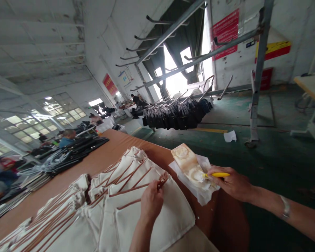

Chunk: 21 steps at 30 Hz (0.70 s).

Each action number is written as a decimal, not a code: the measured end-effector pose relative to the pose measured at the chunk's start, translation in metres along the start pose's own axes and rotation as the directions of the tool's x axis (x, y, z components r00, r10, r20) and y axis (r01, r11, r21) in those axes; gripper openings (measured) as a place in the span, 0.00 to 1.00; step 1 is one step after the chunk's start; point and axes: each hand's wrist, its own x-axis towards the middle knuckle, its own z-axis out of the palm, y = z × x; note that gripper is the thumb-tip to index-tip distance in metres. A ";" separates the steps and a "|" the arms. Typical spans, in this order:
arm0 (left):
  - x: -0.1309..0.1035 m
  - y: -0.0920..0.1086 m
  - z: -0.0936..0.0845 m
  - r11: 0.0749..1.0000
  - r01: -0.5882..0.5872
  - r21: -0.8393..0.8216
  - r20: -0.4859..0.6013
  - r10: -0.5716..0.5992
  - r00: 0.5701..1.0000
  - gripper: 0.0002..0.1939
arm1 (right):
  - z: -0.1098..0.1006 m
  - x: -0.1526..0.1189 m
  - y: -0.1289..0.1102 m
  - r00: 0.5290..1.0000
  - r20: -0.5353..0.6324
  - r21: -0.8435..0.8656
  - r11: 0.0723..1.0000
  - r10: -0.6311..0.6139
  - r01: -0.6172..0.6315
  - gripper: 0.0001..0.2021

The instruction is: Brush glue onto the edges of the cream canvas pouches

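Note:
My left hand (152, 197) is closed on the brown trim end of a cream fabric piece, above overlapping cream pieces (170, 206) with brown edging. In my right hand (232, 183) is a yellow-handled tool (219, 174), its tip down at white paste in a stained, yellowish container (185, 157). The container lies on crumpled white paper (206, 198) at the right edge of the brown table (157, 151). Its tip is partly hidden by the paste.
Black items and pale cords (60, 161) lie at the table's left side. Beyond the table, a metal rack (258, 80) carries hanging black bags (181, 115). A person in blue (67, 138) is farther left. Another table (311, 87) stands at right.

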 end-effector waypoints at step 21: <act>-0.089 0.000 0.007 0.978 -0.150 -0.143 -0.341 0.094 0.935 0.08 | -0.019 -0.028 -0.055 0.874 -0.135 0.633 0.719 0.466 -0.286 0.15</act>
